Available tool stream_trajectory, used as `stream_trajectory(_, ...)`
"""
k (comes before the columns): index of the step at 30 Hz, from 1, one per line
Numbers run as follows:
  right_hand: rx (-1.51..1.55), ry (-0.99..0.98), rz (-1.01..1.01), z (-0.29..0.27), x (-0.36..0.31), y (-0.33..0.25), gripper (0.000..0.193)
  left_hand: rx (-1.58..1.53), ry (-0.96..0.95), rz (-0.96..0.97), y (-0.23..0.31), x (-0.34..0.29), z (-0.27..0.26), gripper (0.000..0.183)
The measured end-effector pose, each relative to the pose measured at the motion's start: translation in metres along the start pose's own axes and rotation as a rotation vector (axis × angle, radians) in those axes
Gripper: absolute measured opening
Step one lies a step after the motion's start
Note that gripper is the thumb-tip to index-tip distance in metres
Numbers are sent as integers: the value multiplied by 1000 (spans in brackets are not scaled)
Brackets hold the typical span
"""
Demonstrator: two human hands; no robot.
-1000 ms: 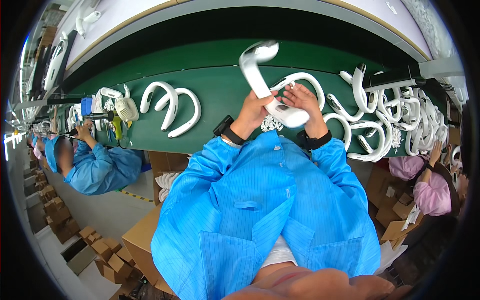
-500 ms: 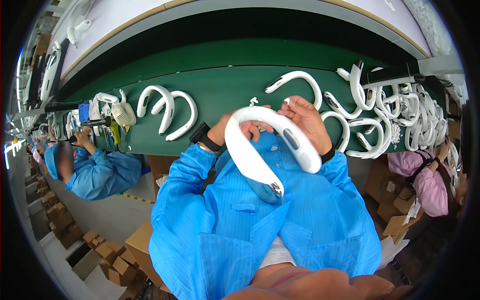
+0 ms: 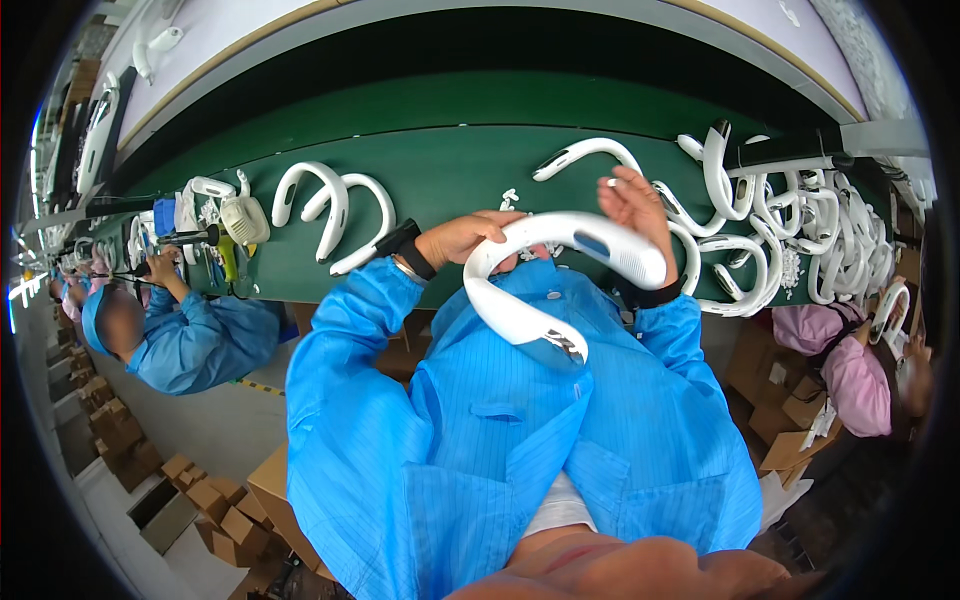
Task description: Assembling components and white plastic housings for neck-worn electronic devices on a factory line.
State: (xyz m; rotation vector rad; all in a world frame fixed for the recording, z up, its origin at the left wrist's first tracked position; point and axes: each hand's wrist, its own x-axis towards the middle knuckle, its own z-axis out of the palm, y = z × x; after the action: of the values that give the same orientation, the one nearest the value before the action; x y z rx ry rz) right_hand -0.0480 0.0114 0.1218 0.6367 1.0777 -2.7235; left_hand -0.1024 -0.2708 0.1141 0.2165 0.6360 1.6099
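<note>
My left hand [image 3: 458, 240] grips the curved top of a white neck fan [image 3: 492, 292], which hangs in front of my chest with its open side facing down and right. Raised to the right of the fan, my right hand [image 3: 642, 208] pinches a small white piece [image 3: 613, 183] between its fingertips; its exact shape is too small to tell. Beyond the held fan lie several small white parts [image 3: 510, 197] on the green table. Another neck fan [image 3: 590, 150] rests just past my right hand, partly hidden by it.
On the green table [image 3: 440, 170], two neck fans [image 3: 335, 210] lie to the left. Many more are heaped at the right [image 3: 845, 235]. A person in blue [image 3: 205, 335] works at the left with tools; another in pink [image 3: 860, 380] sits at the right. Cardboard boxes [image 3: 240, 525] stand on the floor.
My right hand has moved right and up, away from the inside of the neck fan's curve. The fan has turned, its vented end swinging up and right. My left hand now clasps its top.
</note>
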Motion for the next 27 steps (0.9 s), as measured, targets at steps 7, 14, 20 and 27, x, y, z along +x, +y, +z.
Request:
stream_trajectory(7, -272, -30, -39, -16, -3, 2, 17, -56, 181, 565, -15, 20, 0, 69)
stream_trajectory(14, -642, -117, -16, 57, -31, 38, 38, -6, 192, 693, -3, 43, -18, 56)
stream_trajectory(20, -671, -100, -74, 65, -29, 52, 21, -74, 192, 660, -12, 71, -8, 44)
stream_trajectory(27, -949, -47, -263, 34, -11, 64, 24, -232, 431, 720, -33, 109, -16, 36)
